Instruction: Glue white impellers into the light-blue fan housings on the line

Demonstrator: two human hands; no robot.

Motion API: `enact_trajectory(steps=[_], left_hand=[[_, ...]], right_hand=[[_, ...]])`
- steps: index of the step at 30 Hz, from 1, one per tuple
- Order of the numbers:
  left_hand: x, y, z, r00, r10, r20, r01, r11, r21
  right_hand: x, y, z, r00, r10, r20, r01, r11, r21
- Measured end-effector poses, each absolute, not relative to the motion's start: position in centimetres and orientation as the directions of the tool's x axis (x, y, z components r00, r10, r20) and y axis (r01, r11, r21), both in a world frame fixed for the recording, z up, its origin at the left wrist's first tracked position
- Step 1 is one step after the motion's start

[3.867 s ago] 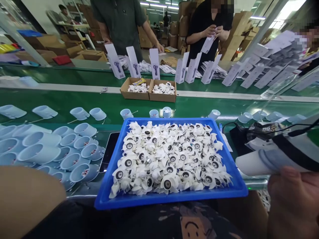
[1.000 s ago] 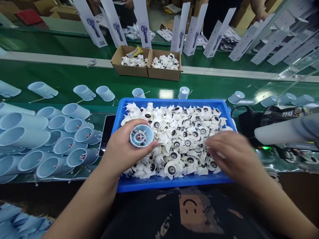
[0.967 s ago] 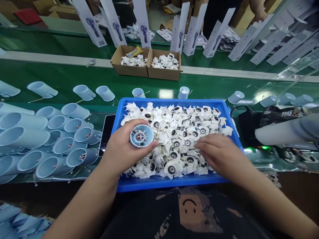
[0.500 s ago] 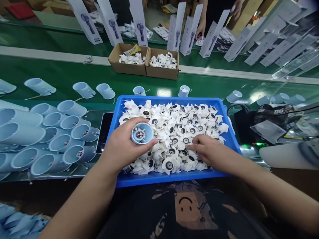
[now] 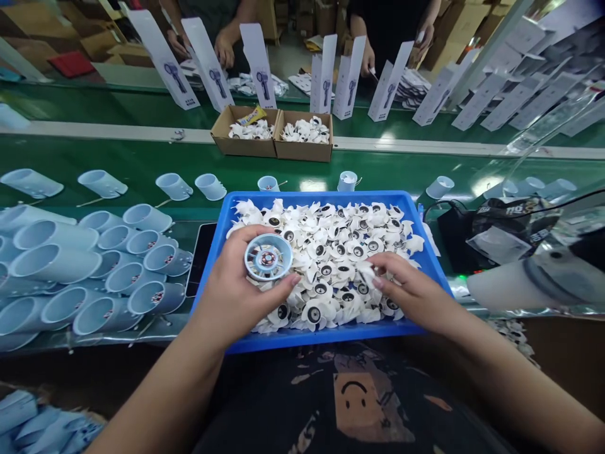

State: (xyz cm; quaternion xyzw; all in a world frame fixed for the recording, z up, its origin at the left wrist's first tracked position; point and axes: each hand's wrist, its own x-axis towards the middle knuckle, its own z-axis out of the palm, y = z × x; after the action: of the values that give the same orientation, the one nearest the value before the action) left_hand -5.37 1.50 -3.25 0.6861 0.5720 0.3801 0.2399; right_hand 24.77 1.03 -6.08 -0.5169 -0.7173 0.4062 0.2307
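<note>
The left hand (image 5: 231, 296) is closed around a blue cylinder (image 5: 260, 276), its open mouth facing up, over the left part of the blue tray (image 5: 326, 338). The right hand (image 5: 411, 290) pinches a white fan wheel (image 5: 365, 272) between thumb and fingers, over the right half of that tray; whether the wheel is clear of the pile beneath, I cannot tell.

The cylinder looks like light, stiff plastic, smooth enough to slip a little. Its outer wall seems the safe hold, with fingertips kept off the coppery core (image 5: 268, 258), probably its most delicate part. The wheel looks lighter still, its thin blades likely to flex or chip under a hard squeeze; the hub should bear a firmer pinch.

Loose white fan wheels (image 5: 314, 313) fill the tray. More blue cylinders (image 5: 158, 296) lie to its left, and two cardboard boxes (image 5: 302, 151) stand beyond its far edge.
</note>
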Motion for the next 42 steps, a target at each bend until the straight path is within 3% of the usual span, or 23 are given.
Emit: enact_trajectory(steps=[2, 3, 6, 9, 11, 13, 15, 17, 20, 27, 29, 33, 40, 42], left_hand=[[-4.5, 1.0, -3.3, 0.123, 0.962, 0.245, 0.577, -0.270, 0.771], [-4.1, 0.8, -3.3, 0.158, 0.959, 0.236, 0.572, -0.283, 0.770], [-3.1, 0.4, -3.1, 0.255, 0.945, 0.206, 0.593, -0.321, 0.738], [-2.6, 0.3, -2.6, 0.368, 0.901, 0.228, 0.617, -0.420, 0.665], [-2.4, 0.3, -2.4, 0.433, 0.873, 0.224, 0.620, -0.469, 0.629], [-2.1, 0.3, -2.2, 0.464, 0.863, 0.198, 0.627, -0.478, 0.615], [-1.8, 0.3, -2.2, 0.474, 0.861, 0.186, 0.645, -0.483, 0.592], [-1.3, 0.3, -2.3, 0.491, 0.848, 0.201, 0.659, -0.512, 0.551], [-0.7, 0.5, -2.4, 0.529, 0.818, 0.228, 0.670, -0.567, 0.480], [0.0, 1.3, -2.2, 0.595, 0.759, 0.265, 0.664, -0.649, 0.370], [0.1, 1.5, -2.2, 0.597, 0.751, 0.283, 0.672, -0.660, 0.335], [0.4, 1.7, -2.3, 0.603, 0.729, 0.324, 0.662, -0.684, 0.307], [1.4, 2.0, -1.9, 0.608, 0.653, 0.452, 0.588, -0.753, 0.295], [1.7, 2.2, -1.9, 0.597, 0.633, 0.493, 0.579, -0.765, 0.282]], right_hand=[[24.5, 1.0, -5.6, -0.337, 0.934, -0.115, 0.218, -0.042, -0.975], [24.2, 0.9, -5.5, -0.350, 0.927, -0.134, 0.046, -0.126, -0.991], [23.0, 0.6, -5.1, -0.428, 0.877, -0.218, -0.370, -0.390, -0.843], [22.0, 0.4, -5.1, -0.476, 0.837, -0.271, -0.465, -0.501, -0.730], [21.7, 0.4, -5.1, -0.472, 0.834, -0.286, -0.457, -0.508, -0.730], [21.5, 0.5, -5.0, -0.438, 0.860, -0.260, -0.394, -0.444, -0.805], [21.2, 0.6, -4.6, -0.388, 0.913, -0.128, -0.234, -0.232, -0.944], [20.9, 0.6, -4.0, -0.368, 0.926, 0.081, 0.064, 0.112, -0.992], [20.4, 0.4, -3.0, -0.416, 0.865, 0.279, 0.436, 0.459, -0.774], [20.1, -0.4, -2.5, -0.426, 0.827, 0.368, 0.718, 0.556, -0.418], [20.1, -0.4, -2.5, -0.392, 0.821, 0.415, 0.725, 0.553, -0.410], [20.5, 0.1, -2.5, -0.368, 0.823, 0.432, 0.598, 0.565, -0.568], [21.1, 1.3, -3.4, -0.322, 0.848, 0.421, 0.386, 0.524, -0.759], [21.1, 1.5, -3.5, -0.298, 0.844, 0.446, 0.360, 0.532, -0.766]])
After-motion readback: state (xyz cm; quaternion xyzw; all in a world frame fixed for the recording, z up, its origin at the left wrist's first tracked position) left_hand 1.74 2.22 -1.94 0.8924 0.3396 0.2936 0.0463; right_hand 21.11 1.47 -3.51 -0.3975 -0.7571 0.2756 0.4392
